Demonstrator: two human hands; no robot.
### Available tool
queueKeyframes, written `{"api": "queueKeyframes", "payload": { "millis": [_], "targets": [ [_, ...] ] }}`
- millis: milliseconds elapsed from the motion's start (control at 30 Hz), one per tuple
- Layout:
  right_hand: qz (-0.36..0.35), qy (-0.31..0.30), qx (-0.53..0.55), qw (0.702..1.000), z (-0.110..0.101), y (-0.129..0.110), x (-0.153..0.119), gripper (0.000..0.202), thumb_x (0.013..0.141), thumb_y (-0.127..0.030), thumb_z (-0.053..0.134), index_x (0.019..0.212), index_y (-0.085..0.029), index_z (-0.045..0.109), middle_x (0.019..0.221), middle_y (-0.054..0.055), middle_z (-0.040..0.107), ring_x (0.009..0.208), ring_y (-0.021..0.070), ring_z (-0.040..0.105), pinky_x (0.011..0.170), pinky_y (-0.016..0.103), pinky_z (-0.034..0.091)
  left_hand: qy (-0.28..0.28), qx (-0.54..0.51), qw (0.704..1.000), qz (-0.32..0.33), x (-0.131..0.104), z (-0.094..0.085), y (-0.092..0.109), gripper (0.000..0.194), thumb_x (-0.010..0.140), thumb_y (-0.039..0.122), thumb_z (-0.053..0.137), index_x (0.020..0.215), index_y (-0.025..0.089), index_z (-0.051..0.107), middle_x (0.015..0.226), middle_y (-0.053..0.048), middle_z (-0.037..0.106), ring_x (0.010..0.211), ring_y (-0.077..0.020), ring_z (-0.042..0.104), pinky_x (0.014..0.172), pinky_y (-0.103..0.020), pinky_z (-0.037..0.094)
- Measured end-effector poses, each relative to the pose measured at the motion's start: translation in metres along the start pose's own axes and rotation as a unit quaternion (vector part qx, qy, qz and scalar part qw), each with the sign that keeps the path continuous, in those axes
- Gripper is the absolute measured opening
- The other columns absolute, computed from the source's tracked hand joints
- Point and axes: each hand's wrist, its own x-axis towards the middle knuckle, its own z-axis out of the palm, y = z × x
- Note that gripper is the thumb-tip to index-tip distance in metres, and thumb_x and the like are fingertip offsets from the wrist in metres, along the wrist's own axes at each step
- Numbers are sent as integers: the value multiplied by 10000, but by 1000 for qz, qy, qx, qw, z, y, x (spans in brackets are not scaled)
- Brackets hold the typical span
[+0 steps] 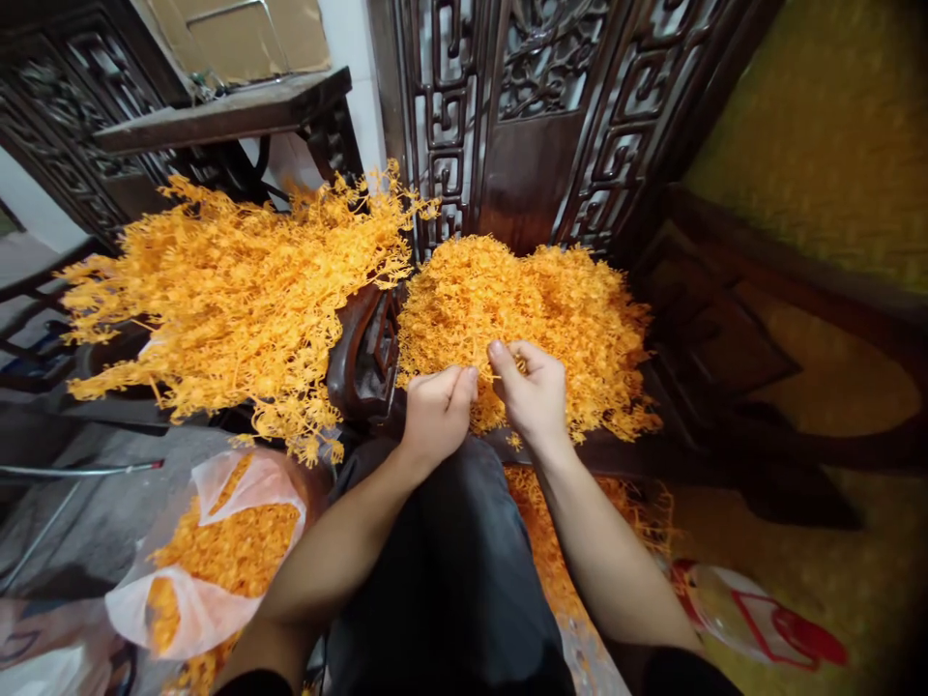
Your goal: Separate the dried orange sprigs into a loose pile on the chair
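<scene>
Two bare hands close together above a heap of orange branching sprigs on a dark carved wooden seat.
The left hand [439,406] is drawn in tight, thumb against the curled fingers, but what lies between them cannot be told; the right hand [535,391] has thumb and index finger bent in a narrow curl, with orange showing in the gap, though whether a piece is pinched there cannot be told; the heap of orange sprigs [529,300] lies just beyond both hands, before a carved lattice panel [529,174]; at left, beyond a curved wooden armrest [362,358], spreads a looser pile of orange sprays [239,290]; below it stands an open plastic bag [210,614] of orange pieces; at lower right lies a clear container with a red lid [761,619].
</scene>
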Motion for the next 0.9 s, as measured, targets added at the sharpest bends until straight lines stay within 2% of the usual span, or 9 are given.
{"api": "queueKeyframes", "payload": {
  "millis": [67, 167, 300, 400, 533, 633, 767, 833, 900],
  "targets": [
    [21, -5, 26, 999, 3, 4, -3, 464, 879, -591, 665, 668, -213, 498, 544, -45, 408, 463, 93, 341, 419, 252, 266, 3, 14, 1000, 13, -3, -3, -3, 452, 1038, 364, 387, 631, 201, 496, 587, 0, 567, 565, -120, 541, 648, -270, 390],
    [45, -11, 65, 997, 7, 5, -11, 447, 874, -559, 689, 667, -213, 497, 528, -54, 409, 431, 83, 318, 403, 249, 231, 0, 102, 991, 81, -9, -11, -8, 431, 1039, 336, 392, 661, 188, 540, 625, -29, 606, 587, -131, 549, 628, -287, 365],
    [20, 10, 77, 997, 9, -1, -18, 447, 868, -483, 729, 615, -198, 496, 514, -50, 416, 436, 73, 339, 415, 238, 247, 6, 234, 959, 157, -17, -24, -7, 412, 1035, 339, 419, 714, 177, 620, 661, -42, 643, 582, -141, 554, 585, -312, 320],
    [8, 15, 92, 996, 10, -10, -20, 441, 860, -427, 751, 589, -181, 506, 512, -46, 431, 426, 57, 357, 413, 224, 249, 15, 279, 941, 191, -21, -31, -6, 398, 1042, 318, 411, 746, 179, 638, 685, -31, 658, 606, -156, 592, 583, -321, 336],
    [77, -67, 172, 980, 14, -24, -26, 270, 766, -369, 834, 774, -183, 638, 532, -62, 469, 389, 35, 349, 392, 189, 212, 12, 279, 941, 193, -28, -39, -8, 356, 1046, 309, 420, 792, 178, 633, 733, -25, 674, 650, -159, 632, 583, -316, 357],
    [133, -96, 211, 964, 22, -31, -31, 330, 692, -318, 883, 880, -208, 635, 517, -95, 439, 373, 23, 309, 372, 159, 199, 9, 270, 944, 189, -32, -44, -11, 345, 1044, 305, 426, 800, 173, 631, 737, -30, 679, 653, -160, 641, 570, -312, 349],
    [126, -18, 242, 962, 28, -32, -20, 345, 700, -289, 853, 721, -192, 522, 478, -117, 356, 353, 13, 243, 329, 151, 175, 8, 262, 944, 200, -39, -46, -8, 340, 1018, 281, 444, 764, 163, 637, 670, -43, 655, 586, -174, 612, 536, -325, 292],
    [115, 48, 278, 952, 22, -30, -5, 406, 677, -258, 836, 668, -199, 434, 482, -128, 329, 351, 9, 224, 315, 151, 189, 1, 247, 949, 194, -43, -47, -4, 339, 1004, 275, 450, 750, 157, 640, 649, -56, 647, 557, -175, 587, 532, -325, 252],
    [111, 87, 307, 941, 11, -27, 12, 395, 649, -240, 814, 684, -202, 423, 513, -126, 380, 357, 8, 250, 308, 143, 195, -6, 215, 963, 164, -46, -49, -1, 352, 1003, 282, 441, 742, 150, 636, 659, -71, 650, 549, -168, 558, 541, -322, 224]
  ]
}}
